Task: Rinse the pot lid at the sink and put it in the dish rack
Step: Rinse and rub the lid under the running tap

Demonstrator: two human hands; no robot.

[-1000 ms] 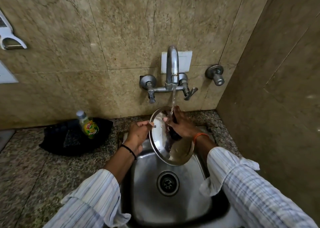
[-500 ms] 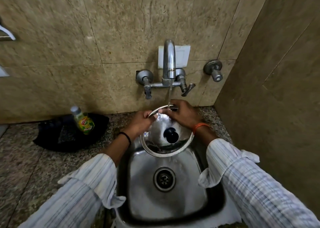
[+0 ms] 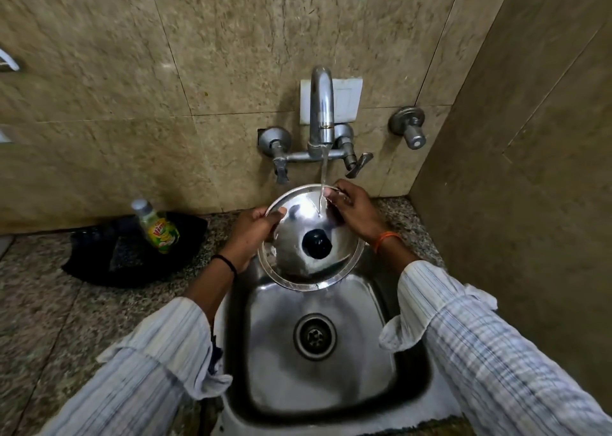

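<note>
2 hands hold the pot lid (image 3: 298,237) over the back part of the sink (image 3: 371,353), just under the tap (image 3: 321,111). The lid is steel, round, with a black knob (image 3: 317,244) in its middle, and its top side faces the camera, a little tilted toward the person. The left hand (image 3: 248,233) grips the left rim, with the thumb pressed on the top face and the other fingers curled behind the edge. The right hand (image 3: 356,213) is at the far right rim; its fingertips (image 3: 331,193) lie on the edge where the water comes down, and the palm covers part of the lid, so the fingers are closed on the rim, but how firmly I cannot tell.

1 thin stream of water (image 3: 323,177) falls from the spout and strikes the lid near the right hand's fingers. Below the lid, the basin shows its round drain (image 3: 314,336).

On the granite counter (image 3: 39,303) to the left of the sink, a small bottle (image 3: 155,227) with a yellow and green label stands on a black tray (image 3: 99,263), well apart from the lid. Both sleeves (image 3: 496,353) are striped and pushed back from the wrists. The left wrist has a black band (image 3: 227,262), the right one an orange band (image 3: 385,238).
</note>
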